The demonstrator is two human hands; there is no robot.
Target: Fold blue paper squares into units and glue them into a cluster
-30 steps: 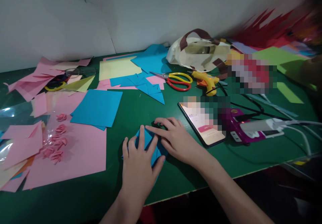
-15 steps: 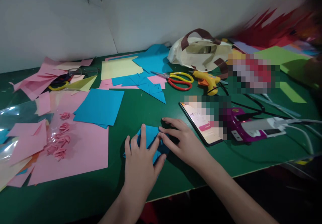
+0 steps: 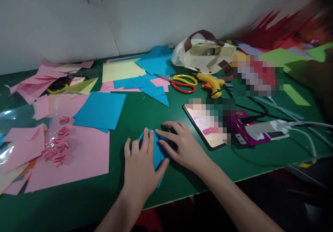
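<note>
A folded piece of blue paper [image 3: 158, 154] lies on the green table under both my hands. My left hand [image 3: 142, 160] is spread flat over its left part, the fingers pointing away from me and the thumb at its near right side. My right hand [image 3: 183, 143] rests at the paper's right side, its fingers apart and its index fingertip on the upper edge. Much of the paper is hidden under my left hand. A stack of blue paper squares [image 3: 101, 110] sits to the left, overlapping a pink sheet [image 3: 91, 155].
Pink paper roses [image 3: 62, 144] lie on the left. Behind are folded blue pieces [image 3: 156, 92], scissors [image 3: 183, 84], a yellow glue gun [image 3: 212, 82] and a cloth bag [image 3: 179, 56]. A phone [image 3: 191, 121] and a purple power strip [image 3: 243, 126] with cables stand right.
The blue paper has turned beneath my hands, and a point of it now sticks out toward me. Both hands have shifted slightly left, and my left fingers have drawn closer together.
</note>
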